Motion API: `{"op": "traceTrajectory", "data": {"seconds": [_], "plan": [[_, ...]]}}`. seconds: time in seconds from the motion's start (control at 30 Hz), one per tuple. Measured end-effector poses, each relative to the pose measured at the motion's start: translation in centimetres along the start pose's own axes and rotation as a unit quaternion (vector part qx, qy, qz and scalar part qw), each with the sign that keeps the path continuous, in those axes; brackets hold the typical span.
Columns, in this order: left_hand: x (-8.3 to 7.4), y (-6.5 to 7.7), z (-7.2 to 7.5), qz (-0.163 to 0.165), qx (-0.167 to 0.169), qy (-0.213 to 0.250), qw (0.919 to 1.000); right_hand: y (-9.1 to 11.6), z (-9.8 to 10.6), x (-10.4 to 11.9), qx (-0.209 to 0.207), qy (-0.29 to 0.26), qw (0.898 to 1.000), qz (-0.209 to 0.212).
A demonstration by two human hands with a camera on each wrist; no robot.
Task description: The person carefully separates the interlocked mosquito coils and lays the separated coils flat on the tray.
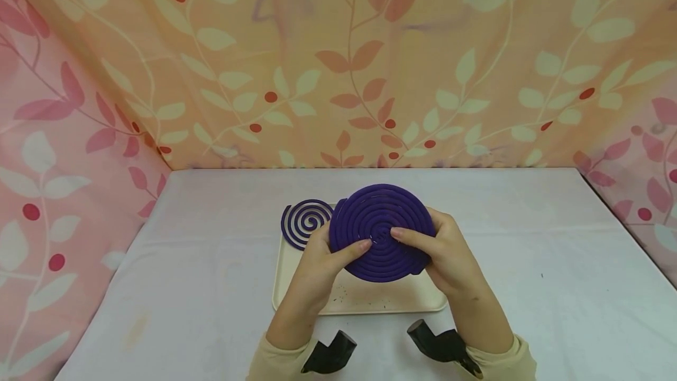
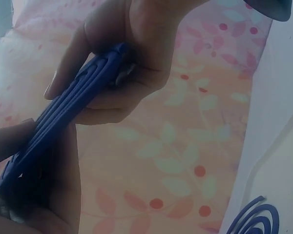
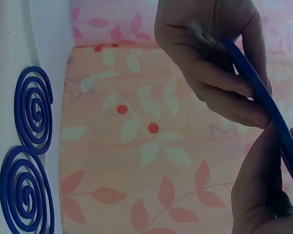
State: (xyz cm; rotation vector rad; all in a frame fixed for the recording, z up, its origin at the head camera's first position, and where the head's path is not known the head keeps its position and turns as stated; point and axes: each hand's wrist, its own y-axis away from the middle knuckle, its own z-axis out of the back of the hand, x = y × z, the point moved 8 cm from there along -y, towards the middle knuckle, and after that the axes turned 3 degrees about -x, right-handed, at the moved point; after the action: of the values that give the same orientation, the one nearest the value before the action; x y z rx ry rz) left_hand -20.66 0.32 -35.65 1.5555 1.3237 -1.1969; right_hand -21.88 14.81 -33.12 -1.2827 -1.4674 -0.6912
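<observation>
A flat, tightly wound purple-blue mosquito coil disc point(image 1: 382, 207) is held up above the cream tray point(image 1: 370, 304) in the head view, its spiral face towards me. At its left edge my left hand point(image 1: 318, 260) grips it, the thumb lying across the face near the centre. The right hand point(image 1: 452, 257) grips the opposite edge, its thumb also near the middle. Fingers of both hands go behind the disc. In the left wrist view the disc point(image 2: 73, 105) appears edge-on. Two loose single coils, an upper one point(image 3: 33, 80) and a lower one point(image 3: 10, 187), lie apart in the right wrist view.
One loose coil point(image 1: 285, 231) overlaps the tray's back left corner. Small dark crumbs point(image 1: 340, 298) dot the tray. A white cloth covers the table point(image 1: 211, 287), with floral curtains point(image 1: 349, 75) behind and at both sides. Black wrist mounts point(image 1: 330, 354) protrude from the sleeves.
</observation>
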Motion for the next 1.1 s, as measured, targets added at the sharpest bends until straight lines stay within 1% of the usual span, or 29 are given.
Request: {"op": "traceTrajectory", "data": {"seconds": [0.17, 0.3, 0.53, 0.77, 0.87, 1.0, 1.1], "plan": [[-0.2, 0.2, -0.4, -0.014, 0.025, 0.011, 0.9995, -0.1, 0.2, -0.3, 0.021, -0.027, 0.999, -0.010], [-0.2, 0.2, -0.7, -0.019, 0.043, 0.022, 0.9987, -0.2, 0.2, -0.4, 0.040, -0.047, 0.998, -0.011], [0.0, 0.2, -0.7, -0.022, 0.069, 0.040, 0.9966, -0.1, -0.1, -0.6, 0.088, -0.092, 0.992, -0.016], [0.0, 0.3, -0.9, -0.031, 0.099, 0.054, 0.9931, -0.1, -0.3, -0.8, 0.119, -0.104, 0.987, -0.016], [0.1, 0.2, -1.0, -0.026, 0.111, 0.063, 0.9915, -0.2, -0.2, -0.9, 0.122, -0.111, 0.986, -0.017], [0.4, 0.2, -1.1, -0.021, 0.130, 0.069, 0.9888, -0.3, 0.2, -0.9, 0.107, -0.123, 0.986, -0.016], [0.6, 0.2, -1.2, -0.018, 0.146, 0.089, 0.9851, -0.3, 0.3, -0.7, 0.107, -0.131, 0.986, -0.007]]}}
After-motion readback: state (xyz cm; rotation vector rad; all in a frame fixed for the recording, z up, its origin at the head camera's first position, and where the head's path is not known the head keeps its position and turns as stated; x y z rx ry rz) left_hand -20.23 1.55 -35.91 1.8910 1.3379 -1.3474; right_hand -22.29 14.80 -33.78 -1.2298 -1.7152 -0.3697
